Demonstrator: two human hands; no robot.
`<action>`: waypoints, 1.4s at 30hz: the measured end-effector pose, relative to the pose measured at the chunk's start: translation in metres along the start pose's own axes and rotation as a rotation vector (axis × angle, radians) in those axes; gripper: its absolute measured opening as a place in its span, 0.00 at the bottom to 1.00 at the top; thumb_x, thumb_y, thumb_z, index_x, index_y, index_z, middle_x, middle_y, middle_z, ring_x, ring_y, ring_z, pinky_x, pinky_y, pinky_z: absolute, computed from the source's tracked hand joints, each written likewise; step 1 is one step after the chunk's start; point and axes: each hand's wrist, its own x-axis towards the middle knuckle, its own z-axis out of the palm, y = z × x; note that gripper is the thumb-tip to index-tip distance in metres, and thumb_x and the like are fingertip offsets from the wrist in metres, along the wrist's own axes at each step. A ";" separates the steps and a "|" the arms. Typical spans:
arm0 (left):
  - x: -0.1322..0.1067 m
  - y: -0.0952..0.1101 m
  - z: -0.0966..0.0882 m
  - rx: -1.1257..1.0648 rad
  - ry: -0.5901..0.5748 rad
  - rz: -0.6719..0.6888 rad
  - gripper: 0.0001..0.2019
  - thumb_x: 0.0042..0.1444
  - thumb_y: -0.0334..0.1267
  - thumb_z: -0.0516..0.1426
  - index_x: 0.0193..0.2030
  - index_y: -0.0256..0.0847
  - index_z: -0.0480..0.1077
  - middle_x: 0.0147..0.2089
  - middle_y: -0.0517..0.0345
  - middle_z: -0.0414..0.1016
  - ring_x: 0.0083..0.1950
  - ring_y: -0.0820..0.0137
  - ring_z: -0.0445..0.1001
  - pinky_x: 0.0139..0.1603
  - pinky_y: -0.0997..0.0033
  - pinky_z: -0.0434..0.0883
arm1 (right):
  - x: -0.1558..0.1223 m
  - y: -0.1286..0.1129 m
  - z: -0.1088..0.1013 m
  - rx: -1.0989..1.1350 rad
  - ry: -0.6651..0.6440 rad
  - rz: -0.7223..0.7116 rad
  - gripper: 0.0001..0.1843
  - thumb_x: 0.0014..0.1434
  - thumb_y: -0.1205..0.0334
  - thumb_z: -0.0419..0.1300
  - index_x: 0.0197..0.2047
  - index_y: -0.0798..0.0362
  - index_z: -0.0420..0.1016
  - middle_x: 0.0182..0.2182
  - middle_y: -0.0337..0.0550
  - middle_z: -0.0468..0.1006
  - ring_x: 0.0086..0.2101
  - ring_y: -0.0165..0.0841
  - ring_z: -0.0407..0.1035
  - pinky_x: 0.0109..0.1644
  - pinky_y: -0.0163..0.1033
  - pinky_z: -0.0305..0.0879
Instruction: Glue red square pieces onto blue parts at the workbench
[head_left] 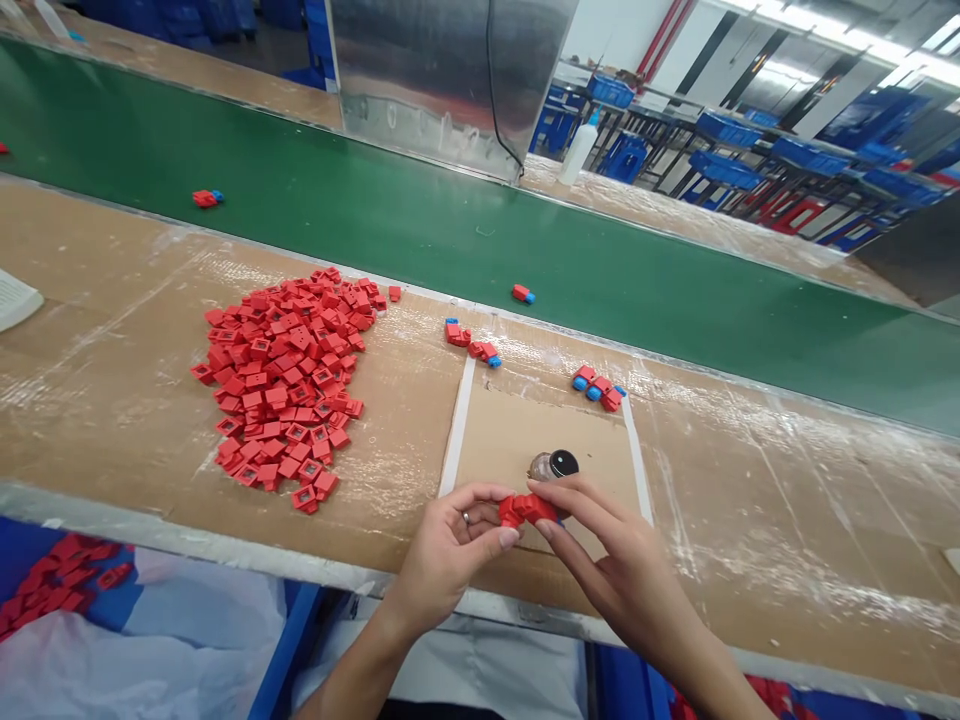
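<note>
Between my two hands, above the front of the cardboard mat, is a red plastic toy part (527, 509) with a bit of blue at its right end. My left hand (457, 540) pinches its left side between thumb and fingers. On its right side my right hand (600, 540) grips it, partly hiding it. Just beyond the fingers stands a small round container with a black top (562, 463). Past it lie red and blue parts, one group (598, 388) at the mat's far right corner and another pair (471, 343) at the far left corner.
A large heap of red plastic pieces (289, 370) lies left on the cardboard-covered bench. Behind runs a green conveyor belt (375, 220) carrying a few red and blue parts (523, 294). Blue bins with red pieces (67, 580) sit below the front edge. A white bottle (579, 150) stands beyond.
</note>
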 end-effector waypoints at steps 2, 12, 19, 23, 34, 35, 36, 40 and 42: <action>-0.001 0.000 0.000 -0.002 -0.003 0.006 0.17 0.53 0.38 0.66 0.49 0.38 0.73 0.40 0.55 0.79 0.43 0.72 0.75 0.47 0.74 0.70 | -0.001 0.001 0.001 0.011 -0.018 0.014 0.13 0.66 0.64 0.56 0.54 0.50 0.71 0.45 0.46 0.74 0.43 0.33 0.72 0.45 0.36 0.70; -0.002 0.001 -0.002 0.026 0.002 -0.004 0.12 0.49 0.34 0.67 0.42 0.38 0.78 0.40 0.52 0.82 0.43 0.66 0.78 0.47 0.69 0.73 | -0.011 0.000 0.013 0.099 -0.044 0.030 0.12 0.67 0.66 0.53 0.51 0.50 0.73 0.37 0.44 0.71 0.34 0.31 0.69 0.39 0.35 0.69; -0.003 0.003 -0.001 0.037 -0.036 -0.010 0.10 0.50 0.32 0.66 0.41 0.39 0.79 0.39 0.54 0.80 0.41 0.69 0.77 0.45 0.73 0.72 | -0.019 0.003 0.020 0.108 -0.046 0.013 0.11 0.67 0.68 0.52 0.50 0.51 0.72 0.36 0.44 0.70 0.34 0.31 0.68 0.37 0.34 0.68; -0.002 0.004 -0.002 0.062 -0.036 -0.010 0.10 0.50 0.32 0.65 0.41 0.38 0.78 0.39 0.54 0.80 0.42 0.68 0.76 0.47 0.71 0.72 | -0.019 0.002 0.022 0.107 -0.042 0.021 0.10 0.67 0.68 0.52 0.47 0.52 0.72 0.36 0.44 0.70 0.34 0.30 0.68 0.38 0.34 0.68; -0.001 0.002 0.002 0.190 -0.017 -0.054 0.23 0.53 0.43 0.64 0.55 0.39 0.71 0.32 0.58 0.75 0.29 0.74 0.73 0.31 0.75 0.72 | -0.016 0.012 0.022 0.246 0.084 0.188 0.13 0.66 0.58 0.55 0.50 0.53 0.74 0.40 0.48 0.79 0.36 0.35 0.75 0.38 0.38 0.74; -0.001 0.003 0.003 0.226 -0.040 -0.064 0.23 0.55 0.44 0.63 0.56 0.39 0.71 0.30 0.60 0.74 0.26 0.76 0.71 0.27 0.77 0.69 | -0.017 0.012 0.022 0.252 0.095 0.201 0.13 0.66 0.58 0.55 0.50 0.53 0.74 0.40 0.48 0.79 0.36 0.34 0.75 0.38 0.38 0.74; 0.000 0.004 0.003 0.250 -0.067 -0.073 0.22 0.56 0.45 0.62 0.56 0.38 0.71 0.28 0.61 0.73 0.24 0.77 0.69 0.24 0.78 0.66 | -0.018 0.012 0.023 0.255 0.101 0.206 0.12 0.66 0.58 0.56 0.49 0.53 0.74 0.40 0.48 0.79 0.35 0.34 0.74 0.38 0.38 0.73; 0.001 0.004 0.002 0.212 -0.111 -0.082 0.19 0.58 0.44 0.60 0.52 0.36 0.72 0.28 0.58 0.74 0.22 0.77 0.68 0.21 0.79 0.64 | -0.019 0.010 0.024 0.241 0.095 0.151 0.08 0.67 0.61 0.54 0.44 0.52 0.74 0.38 0.46 0.76 0.36 0.33 0.72 0.39 0.37 0.70; 0.001 0.003 0.001 0.215 -0.106 -0.085 0.17 0.58 0.44 0.59 0.50 0.35 0.73 0.27 0.58 0.74 0.22 0.77 0.69 0.21 0.79 0.66 | -0.019 0.010 0.025 0.251 0.062 0.111 0.08 0.68 0.63 0.53 0.42 0.52 0.73 0.37 0.45 0.75 0.36 0.32 0.70 0.40 0.37 0.68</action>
